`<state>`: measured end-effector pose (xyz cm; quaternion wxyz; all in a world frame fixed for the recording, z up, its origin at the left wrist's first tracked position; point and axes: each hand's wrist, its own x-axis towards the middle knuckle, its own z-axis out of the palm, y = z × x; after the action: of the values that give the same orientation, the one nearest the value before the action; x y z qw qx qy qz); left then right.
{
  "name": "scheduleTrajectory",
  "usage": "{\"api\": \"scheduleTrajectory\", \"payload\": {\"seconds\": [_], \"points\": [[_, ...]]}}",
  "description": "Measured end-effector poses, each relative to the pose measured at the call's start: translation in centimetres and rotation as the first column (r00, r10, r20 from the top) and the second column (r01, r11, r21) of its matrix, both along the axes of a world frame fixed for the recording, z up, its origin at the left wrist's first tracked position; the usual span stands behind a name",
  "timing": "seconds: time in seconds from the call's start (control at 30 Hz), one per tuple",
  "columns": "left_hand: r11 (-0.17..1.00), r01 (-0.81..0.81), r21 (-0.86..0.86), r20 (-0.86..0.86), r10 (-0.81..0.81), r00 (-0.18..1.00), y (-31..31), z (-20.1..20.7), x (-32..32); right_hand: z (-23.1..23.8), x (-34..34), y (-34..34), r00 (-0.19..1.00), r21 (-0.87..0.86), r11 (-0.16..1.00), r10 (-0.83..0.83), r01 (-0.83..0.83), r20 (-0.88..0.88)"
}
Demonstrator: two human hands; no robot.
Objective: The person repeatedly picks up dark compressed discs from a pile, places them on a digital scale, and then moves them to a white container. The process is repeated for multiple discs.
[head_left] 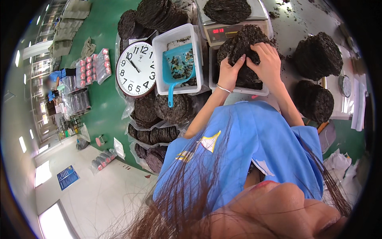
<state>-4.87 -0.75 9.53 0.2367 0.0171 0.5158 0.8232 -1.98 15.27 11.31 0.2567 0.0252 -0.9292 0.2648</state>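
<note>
A dark, crinkled round of dried seaweed (248, 36) is between my hands, above a white plastic bin (260, 92). More dark rounds lie beneath it in the bin. My left hand (230, 75) grips its near left edge, thumb pointing inward. Across from it, my right hand (266, 61) has its fingers bent over the right side and its thumb close to the left one. The fingers' undersides are hidden by the seaweed. Just beyond, a weighing scale (217, 35) with a red lit display carries another seaweed round (227, 11).
Left of the bin, a white tub (159, 59) holds a blue dustpan (169, 75) with scraps. A round wall clock (135, 69) leans beside it. Seaweed stacks (318, 55) stand at right, others (173, 107) at left. Packed bags (95, 67) lie on the green floor; a person stands far left.
</note>
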Motion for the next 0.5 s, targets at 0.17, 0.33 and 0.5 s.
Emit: {"api": "scheduleTrajectory", "payload": {"seconds": [0.17,0.33,0.5], "points": [[0.994,-0.086,0.069,0.074,0.081,0.994,-0.3,-1.3,2.5,-1.5,-0.1,-0.2,0.991,-0.366,0.927,-0.036,0.080,0.127],[0.980,-0.071,0.188,0.154,0.042,0.987,-1.0,0.1,3.2,-1.9,0.9,0.0,0.991,-0.176,0.976,0.118,-0.129,-0.069],[0.999,-0.005,0.037,0.178,-0.001,0.984,-2.1,-0.7,1.9,-1.1,2.4,-1.3,0.980,-0.118,0.973,0.190,-0.197,-0.061]]}}
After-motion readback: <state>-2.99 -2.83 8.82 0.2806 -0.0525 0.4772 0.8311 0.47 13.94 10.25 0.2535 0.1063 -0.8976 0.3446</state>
